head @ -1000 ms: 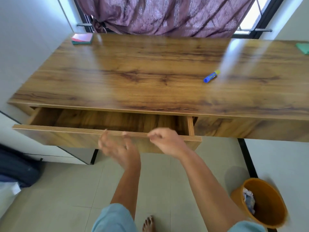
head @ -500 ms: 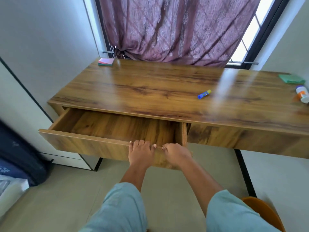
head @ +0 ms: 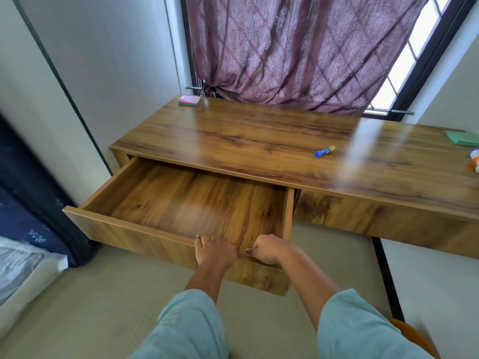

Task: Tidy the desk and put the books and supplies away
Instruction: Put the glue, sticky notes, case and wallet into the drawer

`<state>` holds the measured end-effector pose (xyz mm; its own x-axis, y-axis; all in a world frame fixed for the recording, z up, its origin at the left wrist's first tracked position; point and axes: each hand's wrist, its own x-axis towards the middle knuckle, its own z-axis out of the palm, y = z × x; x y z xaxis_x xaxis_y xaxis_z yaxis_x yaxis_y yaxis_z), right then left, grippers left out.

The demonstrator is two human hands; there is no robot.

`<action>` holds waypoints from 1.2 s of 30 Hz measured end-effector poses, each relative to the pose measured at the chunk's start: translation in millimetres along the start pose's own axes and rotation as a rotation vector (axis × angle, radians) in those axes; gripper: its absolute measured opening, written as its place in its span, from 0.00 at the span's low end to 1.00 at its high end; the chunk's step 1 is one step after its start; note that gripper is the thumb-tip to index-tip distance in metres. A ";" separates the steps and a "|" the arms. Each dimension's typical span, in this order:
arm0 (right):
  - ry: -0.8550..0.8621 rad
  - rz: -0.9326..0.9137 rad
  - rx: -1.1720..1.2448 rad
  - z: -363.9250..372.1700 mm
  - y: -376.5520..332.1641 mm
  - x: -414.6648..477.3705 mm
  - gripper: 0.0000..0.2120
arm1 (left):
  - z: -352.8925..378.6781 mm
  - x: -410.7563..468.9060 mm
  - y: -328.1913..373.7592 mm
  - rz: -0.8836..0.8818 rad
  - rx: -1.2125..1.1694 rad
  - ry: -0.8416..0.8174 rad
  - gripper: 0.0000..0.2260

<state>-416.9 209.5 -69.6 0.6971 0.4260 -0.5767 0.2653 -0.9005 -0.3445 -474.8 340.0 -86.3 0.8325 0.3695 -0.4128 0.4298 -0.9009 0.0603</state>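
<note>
Left hand (head: 215, 251), right hand (head: 267, 248) gripping drawer (head: 145, 233) front edge, seemingly bare inside

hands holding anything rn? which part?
Both. Left hand and right hand grip the top edge of the open drawer front panel, near its right end, fingers hooked over the rim. Nothing else held.

One desk (head: 233, 130), one open drawer (head: 129, 229), two hands (head: 215, 251), one glue stick (head: 324, 151)

Camera: one head-worn wide-angle view, no second view to overlap.
Facing: forward and down, across the counter (head: 259, 130) toward the curtain (head: 298, 47).
Nearness: close above the open drawer (head: 181, 242); floor (head: 103, 294) beneath.
</note>
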 end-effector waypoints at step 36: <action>0.506 -0.034 0.214 -127.7 130.7 1.1 0.14 | -87.6 57.6 206.0 0.333 -0.407 0.208 0.13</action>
<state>-296.5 81.2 -20.7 0.9377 0.3121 -0.1530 0.1887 -0.8269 -0.5297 -307.7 195.6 -18.1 0.9799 0.1549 -0.1259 0.1981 -0.8313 0.5193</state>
